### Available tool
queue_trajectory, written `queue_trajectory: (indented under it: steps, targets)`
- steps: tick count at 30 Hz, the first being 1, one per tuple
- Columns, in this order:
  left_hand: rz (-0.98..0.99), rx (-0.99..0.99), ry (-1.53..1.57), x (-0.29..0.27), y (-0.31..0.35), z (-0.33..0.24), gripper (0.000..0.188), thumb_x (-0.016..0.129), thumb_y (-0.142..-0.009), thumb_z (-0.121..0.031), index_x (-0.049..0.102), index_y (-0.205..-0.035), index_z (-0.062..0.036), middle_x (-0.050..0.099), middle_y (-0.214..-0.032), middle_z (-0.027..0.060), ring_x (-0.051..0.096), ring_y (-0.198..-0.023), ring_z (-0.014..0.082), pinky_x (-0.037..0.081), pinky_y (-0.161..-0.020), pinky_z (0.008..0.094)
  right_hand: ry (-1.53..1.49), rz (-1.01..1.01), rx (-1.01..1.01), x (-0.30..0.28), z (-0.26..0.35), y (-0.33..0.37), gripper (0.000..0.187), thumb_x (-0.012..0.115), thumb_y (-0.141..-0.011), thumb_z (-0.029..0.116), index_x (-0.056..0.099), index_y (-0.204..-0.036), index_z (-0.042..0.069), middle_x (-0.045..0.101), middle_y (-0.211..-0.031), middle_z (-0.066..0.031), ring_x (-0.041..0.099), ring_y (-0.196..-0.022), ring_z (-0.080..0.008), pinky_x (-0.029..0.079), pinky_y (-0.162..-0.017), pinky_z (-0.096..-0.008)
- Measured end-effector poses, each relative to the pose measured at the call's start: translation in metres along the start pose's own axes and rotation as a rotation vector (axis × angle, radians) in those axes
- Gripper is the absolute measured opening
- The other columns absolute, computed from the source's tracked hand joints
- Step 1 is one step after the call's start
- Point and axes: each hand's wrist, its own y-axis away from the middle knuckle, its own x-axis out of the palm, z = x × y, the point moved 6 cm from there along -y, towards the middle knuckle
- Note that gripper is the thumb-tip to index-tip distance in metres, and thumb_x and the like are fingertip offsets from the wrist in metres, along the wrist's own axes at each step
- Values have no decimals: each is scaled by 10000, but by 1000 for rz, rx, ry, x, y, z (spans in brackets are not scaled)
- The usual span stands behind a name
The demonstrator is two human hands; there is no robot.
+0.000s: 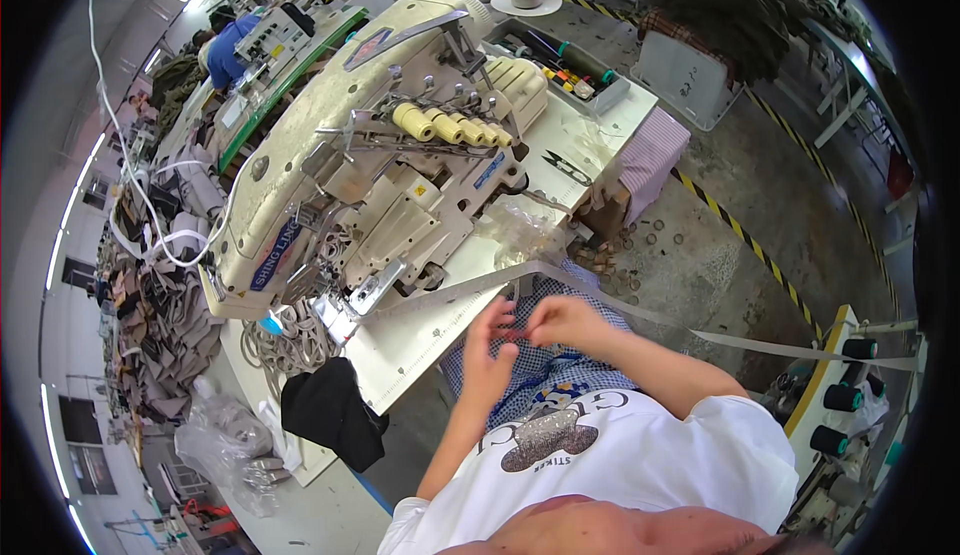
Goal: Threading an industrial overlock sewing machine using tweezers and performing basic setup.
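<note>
My left hand [490,347] is held over my lap, fingers raised and thumb apart. Close beside it, my right hand [562,321] is closed in a pinch, its fingertips toward the left palm. Something small and reddish shows between the hands, too blurred to name. Behind them, a pale flat band [450,293] runs from the sewing machine [400,220] over my lap and off to the right. A blue checked cloth [535,363] covers my lap. Coils of grey cord [295,340] lie by the machine's front end.
A black cloth [333,413] hangs over the table's near edge [420,350]. Snips [567,168] and a tray [600,95] of thread spools lie beyond the machine. Thread cones [843,396] stand on a rack at right. Garment pieces [160,345] are heaped at left. A person [232,50] sits farther back.
</note>
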Motion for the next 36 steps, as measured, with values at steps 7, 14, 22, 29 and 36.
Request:
queue_trajectory:
  steps: [7, 14, 22, 29, 36]
  targets:
    - [-480, -102, 164, -70, 0, 31, 390, 411, -1060, -378, 565, -983, -29, 600, -796, 62, 527, -666, 94, 441, -602, 225, 935, -281, -592, 4, 68, -30, 194, 699, -808, 105, 659, -983, 32, 678, -909, -101, 650, -832, -286, 539, -767, -367]
    - [-659, -47, -17, -138, 9, 83, 348, 441, -1057, -325, 565, -974, -11, 526, -615, 14, 449, -512, 68, 356, -485, 212, 1312, -887, -692, -125, 118, -59, 206, 712, -781, 131, 663, -963, 47, 633, -1063, -109, 583, -980, -333, 487, -864, -398]
    - [-605, -85, -165, -130, 2, 76, 308, 437, -1046, -242, 583, -923, 0, 524, -601, 12, 440, -486, 59, 351, -464, 213, 1389, -960, -555, -154, 104, -83, 166, 651, -848, 106, 621, -1000, 46, 632, -962, -123, 590, -892, -330, 475, -787, -419]
    - [-579, -96, -186, -130, 2, 80, 302, 452, -1035, -230, 598, -910, 3, 535, -603, 17, 449, -492, 66, 365, -475, 226, 642, -1008, -401, -163, 146, -59, 141, 571, -949, 118, 582, -1079, 65, 611, -849, -80, 594, -788, -194, 475, -730, -326]
    - [-557, -27, -260, -131, 0, 80, 323, 462, -1045, -283, 596, -912, -20, 523, -605, 2, 437, -513, 50, 344, -486, 216, 742, -590, -695, -70, 289, -21, 201, 628, -912, 126, 615, -1081, 18, 582, -811, 11, 526, -742, -63, 447, -689, -241]
